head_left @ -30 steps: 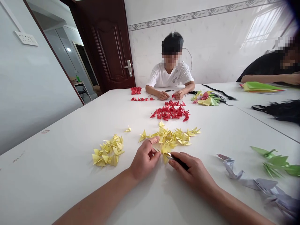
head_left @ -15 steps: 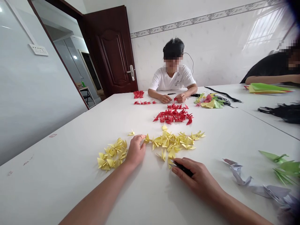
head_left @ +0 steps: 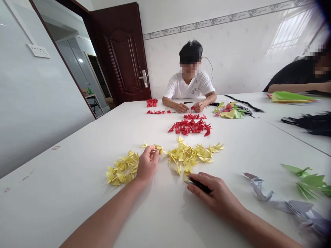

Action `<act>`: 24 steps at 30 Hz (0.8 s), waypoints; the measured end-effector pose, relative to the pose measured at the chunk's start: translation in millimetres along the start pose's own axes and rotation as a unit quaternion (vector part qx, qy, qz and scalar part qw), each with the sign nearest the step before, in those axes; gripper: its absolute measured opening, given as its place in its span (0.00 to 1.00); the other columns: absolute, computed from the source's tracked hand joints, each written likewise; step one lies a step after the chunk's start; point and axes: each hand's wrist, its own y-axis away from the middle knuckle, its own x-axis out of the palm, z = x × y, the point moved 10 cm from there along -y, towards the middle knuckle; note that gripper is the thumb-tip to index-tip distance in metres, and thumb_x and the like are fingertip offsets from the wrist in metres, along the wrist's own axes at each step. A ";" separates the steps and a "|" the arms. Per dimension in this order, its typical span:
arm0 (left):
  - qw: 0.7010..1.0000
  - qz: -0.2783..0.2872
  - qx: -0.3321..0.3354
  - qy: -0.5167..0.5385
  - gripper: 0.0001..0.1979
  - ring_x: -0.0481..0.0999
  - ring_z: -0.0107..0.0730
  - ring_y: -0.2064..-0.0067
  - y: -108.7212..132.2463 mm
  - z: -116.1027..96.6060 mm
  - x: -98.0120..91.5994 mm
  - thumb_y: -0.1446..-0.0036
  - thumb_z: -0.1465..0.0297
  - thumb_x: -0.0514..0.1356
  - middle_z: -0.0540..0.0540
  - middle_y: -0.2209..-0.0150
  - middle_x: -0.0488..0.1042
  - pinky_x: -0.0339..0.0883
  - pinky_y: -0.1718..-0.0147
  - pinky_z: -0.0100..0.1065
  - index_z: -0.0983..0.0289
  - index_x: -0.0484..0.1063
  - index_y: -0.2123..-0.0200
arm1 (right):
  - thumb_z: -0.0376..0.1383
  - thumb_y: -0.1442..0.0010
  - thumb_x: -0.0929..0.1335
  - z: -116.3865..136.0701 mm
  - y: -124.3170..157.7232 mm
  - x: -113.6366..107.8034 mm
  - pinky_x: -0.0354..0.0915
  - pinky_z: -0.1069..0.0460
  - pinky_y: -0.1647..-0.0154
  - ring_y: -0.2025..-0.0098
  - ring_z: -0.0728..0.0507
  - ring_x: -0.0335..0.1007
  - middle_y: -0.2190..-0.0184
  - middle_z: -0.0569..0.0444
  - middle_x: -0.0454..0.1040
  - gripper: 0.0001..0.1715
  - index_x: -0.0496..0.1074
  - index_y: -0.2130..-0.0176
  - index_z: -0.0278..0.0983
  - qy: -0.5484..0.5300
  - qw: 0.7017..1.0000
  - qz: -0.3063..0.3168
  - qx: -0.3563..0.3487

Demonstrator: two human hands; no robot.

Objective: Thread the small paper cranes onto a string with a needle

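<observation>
My left hand [head_left: 148,163] is closed, its thumb and fingers pinching a yellow paper crane [head_left: 159,149] just above the table. My right hand [head_left: 216,193] is wrapped round a black tool with two slim pointed metal tips [head_left: 200,186]; the fingers hide much of it. Those tips lie beside a yellow crane [head_left: 186,175] at the near edge of a loose pile of yellow paper cranes [head_left: 184,153]. Left of my left wrist, a second cluster of yellow cranes [head_left: 121,168] rests on the table. One more yellow crane [head_left: 144,145] sits alone behind my left hand.
Red paper cranes [head_left: 190,125] lie past the yellow pile, before a person in a white shirt [head_left: 190,86] handling a red piece. At right are white folded paper pieces [head_left: 261,189], green cranes [head_left: 310,181], black cords [head_left: 310,123] and coloured sheets [head_left: 292,97].
My left hand has picked up a yellow crane from beside the pile and drawn it slightly left. The right hand stays almost in place with the black tool.
</observation>
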 end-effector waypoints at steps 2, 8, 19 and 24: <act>0.998 0.026 0.022 0.049 0.09 0.76 0.32 0.66 7.4 -12.1 7.2 0.44 0.64 0.55 0.53 0.69 0.74 0.70 0.65 0.33 0.64 0.67 0.64 | 0.42 0.39 0.62 0.4 0.3 -1.4 0.64 0.52 0.68 0.69 0.45 0.69 0.68 0.49 0.74 0.19 0.72 0.55 0.34 0.000 1.000 -0.008 -0.003; 0.986 0.121 0.116 0.021 0.08 0.75 0.30 0.66 36.5 -51.5 37.0 0.47 0.71 0.58 0.56 0.64 0.74 0.72 0.63 0.33 0.65 0.71 0.62 | 0.42 0.38 0.61 1.7 0.2 -9.9 0.63 0.53 0.70 0.70 0.46 0.68 0.69 0.51 0.73 0.17 0.73 0.59 0.35 -0.008 0.998 -0.055 -0.017; 0.948 0.137 0.288 0.004 0.08 0.74 0.28 0.65 59.7 -88.0 43.4 0.46 0.76 0.57 0.56 0.66 0.74 0.72 0.68 0.29 0.64 0.71 0.61 | 0.40 0.37 0.60 2.8 -0.3 -10.9 0.61 0.54 0.72 0.74 0.48 0.65 0.76 0.54 0.68 0.16 0.72 0.66 0.36 0.012 0.997 -0.068 -0.027; 0.940 0.137 0.311 -0.005 0.09 0.74 0.28 0.64 63.1 -92.2 43.5 0.46 0.77 0.57 0.56 0.66 0.74 0.72 0.68 0.28 0.64 0.70 0.61 | 0.39 0.37 0.60 2.0 -0.9 -10.7 0.60 0.54 0.73 0.74 0.48 0.64 0.76 0.55 0.67 0.16 0.71 0.69 0.36 0.011 0.997 -0.068 -0.028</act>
